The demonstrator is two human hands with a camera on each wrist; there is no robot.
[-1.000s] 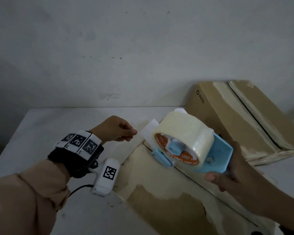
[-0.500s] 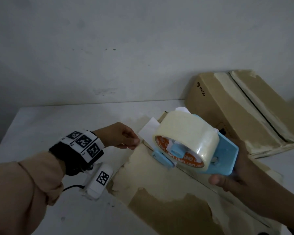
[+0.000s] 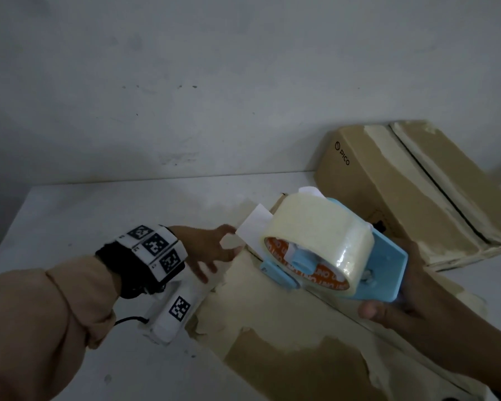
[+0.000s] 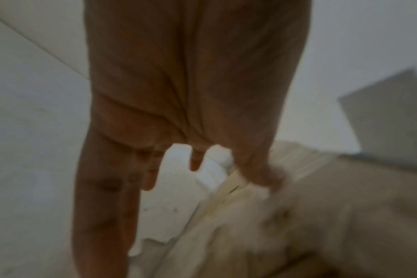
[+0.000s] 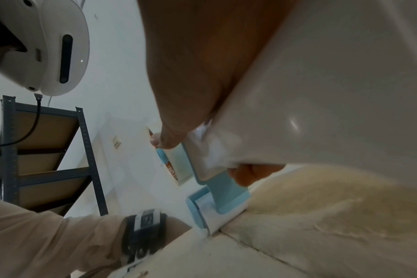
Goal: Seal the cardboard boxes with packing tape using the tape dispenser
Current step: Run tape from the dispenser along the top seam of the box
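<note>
White table bore the stiff, light box; right hand gripped the rigid tape dispenser by its handle, left hand spread open, steadying the box edge

- Far cardboard box: the word "PICO" in dark print, with a small round logo mark just before it, on the box face nearest its left corner.
- Tape roll, in front of that box: white lettering on the orange core ring; the characters are partly hidden and cannot be read with certainty.
- Wrist band, left of the tape roll: black-and-white square code markers; no letters or numbers legible.
</note>
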